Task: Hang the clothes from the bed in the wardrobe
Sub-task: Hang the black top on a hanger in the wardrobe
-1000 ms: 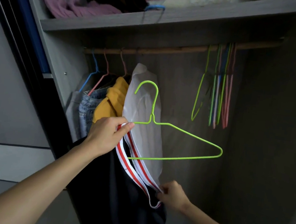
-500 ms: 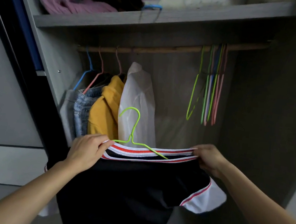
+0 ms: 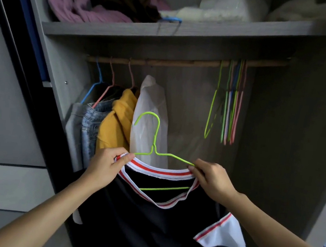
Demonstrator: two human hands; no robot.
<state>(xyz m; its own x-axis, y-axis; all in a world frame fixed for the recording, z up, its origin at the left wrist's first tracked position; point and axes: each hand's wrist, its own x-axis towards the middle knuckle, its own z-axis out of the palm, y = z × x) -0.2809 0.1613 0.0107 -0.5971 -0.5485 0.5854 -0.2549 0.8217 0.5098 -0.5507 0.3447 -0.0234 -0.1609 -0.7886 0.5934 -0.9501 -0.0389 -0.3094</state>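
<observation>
A black shirt (image 3: pixel 144 224) with a white-and-red striped collar and white sleeve ends hangs in front of the open wardrobe. A green wire hanger (image 3: pixel 154 141) sits inside its neck opening, hook upright and its lower bar showing through the collar. My left hand (image 3: pixel 104 167) pinches the collar at the left shoulder. My right hand (image 3: pixel 210 179) pinches the collar and the hanger's right arm. The wooden rail (image 3: pixel 186 63) runs above, well over the hook.
On the rail's left hang a grey garment, jeans (image 3: pixel 90 122), a yellow hoodie (image 3: pixel 116 125) and a white shirt (image 3: pixel 150 121). Several bare coloured hangers (image 3: pixel 229 103) hang at the right. Folded clothes (image 3: pixel 84 7) lie on the shelf (image 3: pixel 190 31) above. The rail is bare between shirt and hangers.
The hanger went from outside the shirt down into its neck. My right hand rose from the collar's lower edge to the right shoulder, and the collar now spreads across the hanger.
</observation>
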